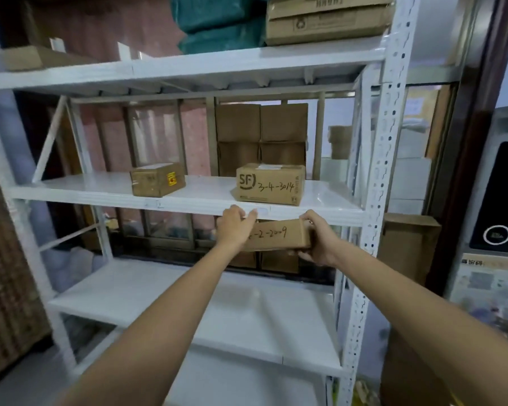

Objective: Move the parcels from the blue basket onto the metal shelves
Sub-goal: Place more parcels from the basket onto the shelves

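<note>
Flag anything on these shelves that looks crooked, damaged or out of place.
Only one thing stands out: the small brown cardboard box with the yellow-red sticker sits turned at an angle on the white metal middle shelf, while the brown SF cardboard box sits nearly square. No damage or spills show.

Two hands hold one box: the left hand and the right hand grip one brown parcel with numbers written on it. Two more parcels sit on the middle shelf: one small box with a yellow sticker and one box with SF on it. The white rack shows three shelf boards. On the top board sit two flat cardboard boxes and two green bundles.
</note>
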Demonstrator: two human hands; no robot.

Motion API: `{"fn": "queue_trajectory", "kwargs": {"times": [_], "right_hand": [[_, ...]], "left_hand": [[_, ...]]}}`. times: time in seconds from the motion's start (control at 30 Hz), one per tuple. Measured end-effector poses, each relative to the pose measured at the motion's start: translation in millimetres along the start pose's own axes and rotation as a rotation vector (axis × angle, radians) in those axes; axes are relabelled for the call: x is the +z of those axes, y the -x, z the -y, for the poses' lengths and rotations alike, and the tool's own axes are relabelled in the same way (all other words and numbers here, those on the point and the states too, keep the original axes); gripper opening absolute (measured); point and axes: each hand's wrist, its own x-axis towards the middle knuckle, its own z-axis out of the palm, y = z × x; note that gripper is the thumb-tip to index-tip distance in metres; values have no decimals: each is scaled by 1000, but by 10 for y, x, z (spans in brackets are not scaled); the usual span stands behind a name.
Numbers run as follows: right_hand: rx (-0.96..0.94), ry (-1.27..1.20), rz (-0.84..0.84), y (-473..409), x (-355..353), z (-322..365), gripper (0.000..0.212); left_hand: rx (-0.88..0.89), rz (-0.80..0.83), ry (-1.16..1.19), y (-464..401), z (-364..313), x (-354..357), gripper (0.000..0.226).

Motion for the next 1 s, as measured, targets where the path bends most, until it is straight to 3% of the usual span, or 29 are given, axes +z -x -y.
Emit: {"fn": "queue_trajectory", "kwargs": {"times": [0.1,0.17,0.2,0.3,0.6,0.77,0.93,1.0], "right_hand": [[-78,-45,79,-145,407,-57,57],[-99,-3,145,-264,783,-127,51],[-104,22,170,-329,1006,-188,47],[-105,8,199,-575,1735,-402,36],[-38,-73,163,-1227,3882,-933,22],[-25,-60,164,-1639,4571,-1133,37],[-31,-32,86,-2148,4966,-1354,21],[-29,2,50,-2427,5079,-1485,33]], "left_hand": [[-454,296,429,-156,476,-607,71],[-553,481,715,-162,777,-978,66],[-556,496,805,-179,948,-1144,58],[-561,396,906,-276,1412,-1659,51],[-589,159,789,-802,2747,-3090,24],[-629,138,809,-1106,3480,-3445,32],[-688,130,848,-1464,4098,-3519,32],[-700,130,869,-1628,4370,-3505,30]]}}
